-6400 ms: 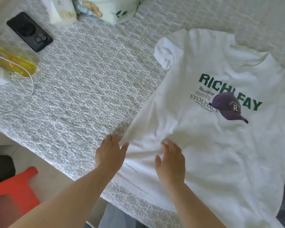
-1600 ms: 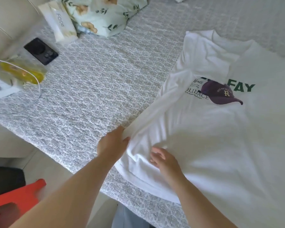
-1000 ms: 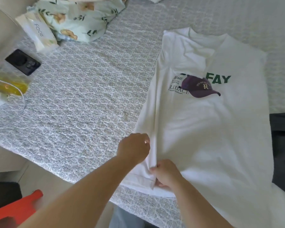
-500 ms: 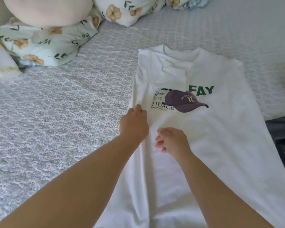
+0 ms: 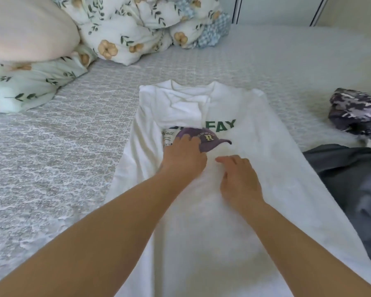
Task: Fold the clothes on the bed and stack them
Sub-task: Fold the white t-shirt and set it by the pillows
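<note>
1. The white T-shirt (image 5: 234, 211) lies flat on the bed (image 5: 62, 146), its left side folded in over the chest print.
2. My left hand (image 5: 183, 158) rests on the folded edge beside the purple cap print, fingers relaxed, grasping nothing.
3. My right hand (image 5: 239, 179) lies flat and loose on the shirt front.
4. A grey garment (image 5: 351, 189) lies just right of the shirt; floral pillows (image 5: 126, 28) sit at the head.
</note>
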